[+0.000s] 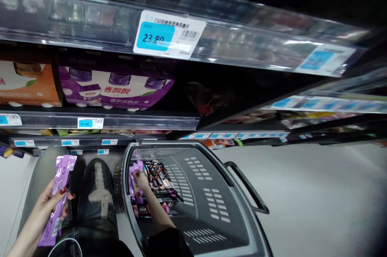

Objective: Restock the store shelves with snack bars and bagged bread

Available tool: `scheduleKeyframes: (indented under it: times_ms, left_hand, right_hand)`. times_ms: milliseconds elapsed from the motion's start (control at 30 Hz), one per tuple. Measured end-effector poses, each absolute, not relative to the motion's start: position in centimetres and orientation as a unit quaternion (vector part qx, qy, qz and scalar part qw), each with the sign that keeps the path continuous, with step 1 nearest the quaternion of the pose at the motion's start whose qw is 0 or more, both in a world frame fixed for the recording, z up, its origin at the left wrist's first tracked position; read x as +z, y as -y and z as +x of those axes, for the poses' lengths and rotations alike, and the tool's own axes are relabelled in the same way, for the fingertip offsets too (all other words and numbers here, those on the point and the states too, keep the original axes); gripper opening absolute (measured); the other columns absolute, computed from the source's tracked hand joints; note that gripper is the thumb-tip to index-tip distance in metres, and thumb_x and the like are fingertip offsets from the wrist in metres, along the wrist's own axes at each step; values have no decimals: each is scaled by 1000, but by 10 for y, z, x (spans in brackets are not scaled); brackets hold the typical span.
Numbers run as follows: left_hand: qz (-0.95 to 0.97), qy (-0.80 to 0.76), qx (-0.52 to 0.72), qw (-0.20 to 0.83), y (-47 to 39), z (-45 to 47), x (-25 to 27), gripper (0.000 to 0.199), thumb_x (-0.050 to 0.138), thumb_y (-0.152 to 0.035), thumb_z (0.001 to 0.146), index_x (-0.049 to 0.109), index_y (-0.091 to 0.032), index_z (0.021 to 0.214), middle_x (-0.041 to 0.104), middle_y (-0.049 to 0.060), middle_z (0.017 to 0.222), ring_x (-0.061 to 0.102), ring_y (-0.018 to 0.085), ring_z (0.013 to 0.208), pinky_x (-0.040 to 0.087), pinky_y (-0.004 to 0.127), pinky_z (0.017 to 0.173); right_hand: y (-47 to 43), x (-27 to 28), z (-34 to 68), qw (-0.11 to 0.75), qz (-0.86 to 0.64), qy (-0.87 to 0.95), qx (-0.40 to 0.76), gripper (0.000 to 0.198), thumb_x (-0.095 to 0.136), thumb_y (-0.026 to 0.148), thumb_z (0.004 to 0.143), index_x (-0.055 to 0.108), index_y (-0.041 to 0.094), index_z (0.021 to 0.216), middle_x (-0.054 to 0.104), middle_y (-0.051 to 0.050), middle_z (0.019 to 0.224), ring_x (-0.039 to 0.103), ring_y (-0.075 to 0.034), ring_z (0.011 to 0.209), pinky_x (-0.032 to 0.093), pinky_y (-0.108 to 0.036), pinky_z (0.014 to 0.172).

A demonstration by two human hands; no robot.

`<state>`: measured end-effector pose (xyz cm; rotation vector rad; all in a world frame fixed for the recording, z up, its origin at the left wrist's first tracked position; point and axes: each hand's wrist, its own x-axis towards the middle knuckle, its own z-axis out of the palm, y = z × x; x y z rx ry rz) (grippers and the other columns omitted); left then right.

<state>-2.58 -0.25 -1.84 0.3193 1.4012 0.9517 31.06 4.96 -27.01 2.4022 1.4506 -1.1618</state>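
Observation:
My left hand (56, 202) is closed around slim purple stick packets (62, 174), held upright over my lap. They overlap, so I cannot tell how many there are. Inside the grey shopping basket (238, 224), my right hand (141, 179) has its fingers curled on a purple packet (136, 192) at the left side. Beside it in the basket lie dark packages (159, 174) with a brown and white print. Another dark package with pink patches (143, 210) sits nearer to me, partly behind my right forearm.
Shelves stand in front, holding a purple multipack of cups (117, 92) and an orange one (28, 83). A clear shelf edge with a price tag (169, 35) juts out above. The basket handle (248, 186) sticks out to the right, over pale floor (302, 192).

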Motion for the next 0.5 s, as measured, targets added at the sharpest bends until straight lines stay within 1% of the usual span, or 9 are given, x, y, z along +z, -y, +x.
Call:
scheduleKeyframes:
  times_ms: [100, 167, 267, 400, 500]
  left_hand:
    - [126, -626, 417, 646, 5, -27, -19, 37, 79, -36, 63, 59, -22, 90, 66, -1, 67, 51, 9, 41, 41, 18, 38]
    - [119, -628, 416, 647, 5, -27, -18, 36, 80, -36, 61, 60, -22, 87, 66, 0, 67, 51, 10, 41, 41, 18, 38]
    - [113, -630, 416, 646, 6, -27, -17, 40, 81, -36, 60, 61, -21, 91, 67, 1, 67, 50, 10, 42, 41, 19, 38]
    - [113, -635, 416, 641, 5, -26, -17, 40, 80, -36, 61, 61, -21, 93, 67, 0, 66, 50, 10, 43, 41, 18, 39]
    - [118, -632, 412, 645, 4, -23, -18, 37, 79, -35, 62, 61, -22, 92, 67, -1, 67, 51, 9, 43, 42, 17, 40]
  right_hand:
    - [-53, -266, 309, -2, 805, -446, -390, 18, 54, 32, 89, 61, 17, 95, 64, -3, 93, 62, -14, 81, 52, -30, 72]
    - [-52, -264, 307, -41, 809, -436, -393, 20, 55, 34, 89, 61, 15, 94, 64, -2, 89, 62, -13, 77, 52, -30, 70]
    - [-47, -266, 305, -74, 810, -434, -388, 20, 56, 34, 88, 61, 17, 96, 63, -2, 91, 62, -14, 80, 52, -29, 69]
    - [-49, -277, 302, -58, 806, -448, -383, 22, 57, 35, 87, 60, 18, 101, 63, -2, 97, 62, -18, 90, 52, -31, 74]
    - [-53, -286, 304, -14, 805, -457, -378, 25, 56, 35, 87, 60, 15, 101, 63, -4, 98, 62, -17, 89, 52, -35, 77]
